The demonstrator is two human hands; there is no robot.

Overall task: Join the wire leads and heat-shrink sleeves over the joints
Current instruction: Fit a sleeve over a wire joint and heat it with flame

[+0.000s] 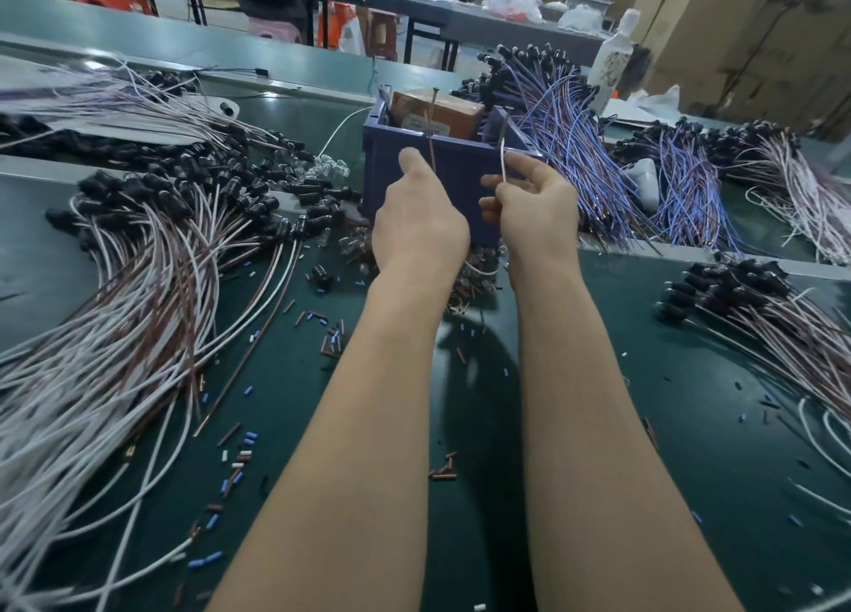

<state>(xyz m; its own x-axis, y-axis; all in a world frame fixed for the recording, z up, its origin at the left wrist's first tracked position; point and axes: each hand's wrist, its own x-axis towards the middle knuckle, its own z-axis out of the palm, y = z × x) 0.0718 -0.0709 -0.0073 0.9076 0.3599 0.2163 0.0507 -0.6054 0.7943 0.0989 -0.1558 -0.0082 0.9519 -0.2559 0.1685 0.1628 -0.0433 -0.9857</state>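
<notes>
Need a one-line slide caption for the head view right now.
Left hand holds a brown wire, right hand pinches a white wire before the blue bin.

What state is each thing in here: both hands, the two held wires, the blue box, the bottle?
left hand: fingers curled, pinching the brown wire.
right hand: fingers curled, pinching the white wire.
brown wire: held upright, apart from the white wire.
white wire: held upright, not joined.
blue box: upright, open-topped, orange block inside.
bottle: standing upright.
</notes>
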